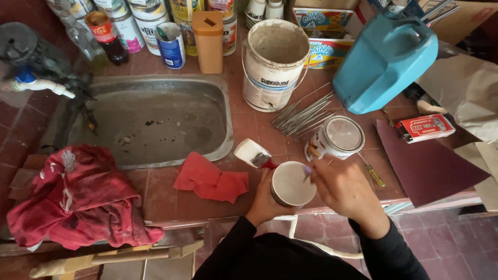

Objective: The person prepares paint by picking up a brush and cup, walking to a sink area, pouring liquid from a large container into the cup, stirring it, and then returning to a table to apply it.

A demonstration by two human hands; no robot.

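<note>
Left hand (pixel 265 202) grips the cup (pixel 293 183); right hand (pixel 345 187) pinches a stirrer in it. Vigorous stirring may slop paint onto the brush (pixel 252 154).

I stand at a worktop (pixel 171 199) of reddish-brown tiles with a steel sink (pixel 155 122) sunk in it; the floor (pixel 456 243) is tiled reddish-brown too, all under soft, even light.

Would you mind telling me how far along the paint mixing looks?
Done: the small tin with the clear lid stands closed. In hand: left hand holds the round white cup; right hand works a thin stick in it. Left: the white-bristled brush lies unused.
</note>
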